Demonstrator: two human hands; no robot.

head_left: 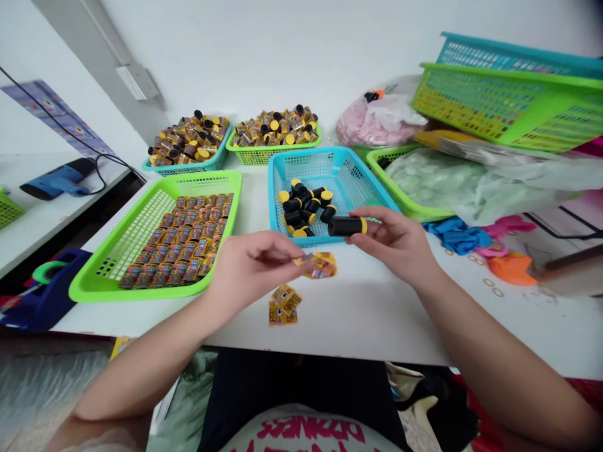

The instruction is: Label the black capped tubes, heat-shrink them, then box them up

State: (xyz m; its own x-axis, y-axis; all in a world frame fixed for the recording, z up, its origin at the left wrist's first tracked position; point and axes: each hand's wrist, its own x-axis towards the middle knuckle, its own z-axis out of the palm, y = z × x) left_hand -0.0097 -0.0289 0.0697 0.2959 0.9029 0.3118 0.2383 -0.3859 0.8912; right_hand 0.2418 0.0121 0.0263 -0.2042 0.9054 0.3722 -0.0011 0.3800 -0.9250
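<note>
My left hand (261,260) pinches a yellow printed label sleeve (323,265) above the white table. In my right hand (393,242) is a small black canister (346,226) with a yellow cap, held level by its capped end. The sleeve and the canister are close but apart. Below my left hand a few more printed labels (283,306) lie flat on the table, overlapping. Just behind my hands stands a blue basket (351,169), with several bare black canisters (308,204) with yellow ends heaped in its left part.
At left, a green basket (80,285) holds rows of labelled canisters (176,242). Two baskets heaped with labelled pieces (276,129) stand at the back. Stacked baskets (509,107), bags (433,179) and balloons (456,235) fill the right. A heat gun (59,179) and tape dispenser (51,285) lie far left.
</note>
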